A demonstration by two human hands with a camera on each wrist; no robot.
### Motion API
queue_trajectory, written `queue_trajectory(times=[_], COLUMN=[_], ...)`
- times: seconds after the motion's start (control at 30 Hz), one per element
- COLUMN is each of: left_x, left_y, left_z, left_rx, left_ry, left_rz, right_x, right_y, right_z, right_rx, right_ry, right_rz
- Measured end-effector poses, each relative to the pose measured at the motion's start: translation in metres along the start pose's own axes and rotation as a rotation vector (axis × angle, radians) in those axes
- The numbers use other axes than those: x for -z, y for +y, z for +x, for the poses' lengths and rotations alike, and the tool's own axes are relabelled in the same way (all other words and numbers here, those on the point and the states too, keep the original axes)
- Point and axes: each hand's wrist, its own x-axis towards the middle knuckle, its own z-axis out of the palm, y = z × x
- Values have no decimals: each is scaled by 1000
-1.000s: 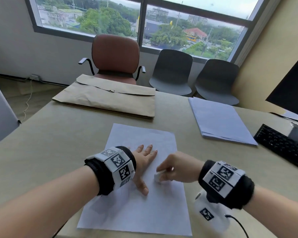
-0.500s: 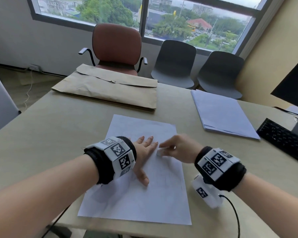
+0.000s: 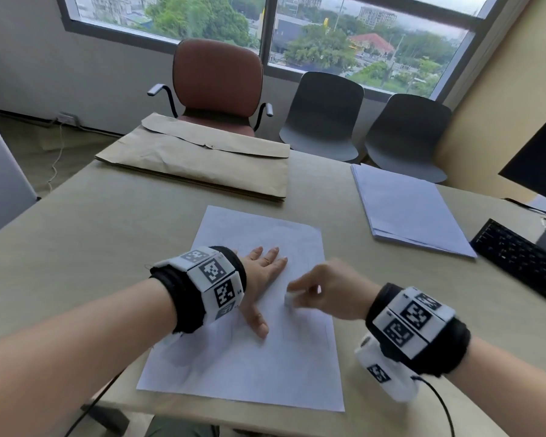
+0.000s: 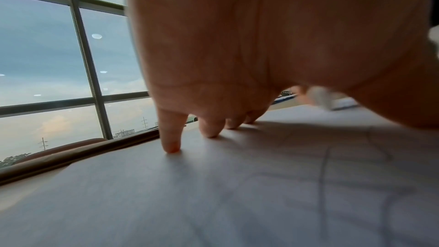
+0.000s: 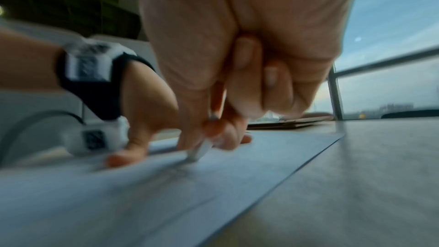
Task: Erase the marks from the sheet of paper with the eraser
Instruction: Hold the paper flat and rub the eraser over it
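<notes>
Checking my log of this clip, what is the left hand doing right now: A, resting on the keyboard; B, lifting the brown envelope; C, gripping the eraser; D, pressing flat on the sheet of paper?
D: the left hand lies spread flat on the sheet of paper, while the right hand pinches the eraser.

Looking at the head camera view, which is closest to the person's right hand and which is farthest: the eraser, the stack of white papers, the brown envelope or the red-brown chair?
From the right hand:
1. Eraser, pinched in its fingertips, on the sheet.
2. Stack of white papers, ahead and to the right on the table.
3. Brown envelope, near the table's far edge, ahead and to the left.
4. Red-brown chair, beyond the table, by the window.
</notes>
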Motion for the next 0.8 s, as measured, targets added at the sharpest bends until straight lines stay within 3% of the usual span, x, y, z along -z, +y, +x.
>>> queue_trajectory(times=[0.07, 0.13, 0.3, 0.47, 0.67, 0.8], left_x=[1, 3, 10, 17, 14, 12], left_y=[1, 3, 14, 17, 4, 4], left_z=[-1, -2, -3, -5, -4, -1], left_rx=[-3, 4, 46, 20, -43, -57], left_ry=[-13, -25, -40, -86, -68, -62], left_rz=[-4, 8, 77, 69, -50, -25], right_x=[-1, 5, 7, 1, 7, 4], right_y=[-2, 0, 3, 3, 8, 3], right_z=[-9, -4, 12, -1, 5, -7], right_rx=[41, -8, -89, -51, -122, -35], right_ry=[-127, -163, 45, -130, 55, -164], right_rz=[43, 54, 49, 137, 105, 75])
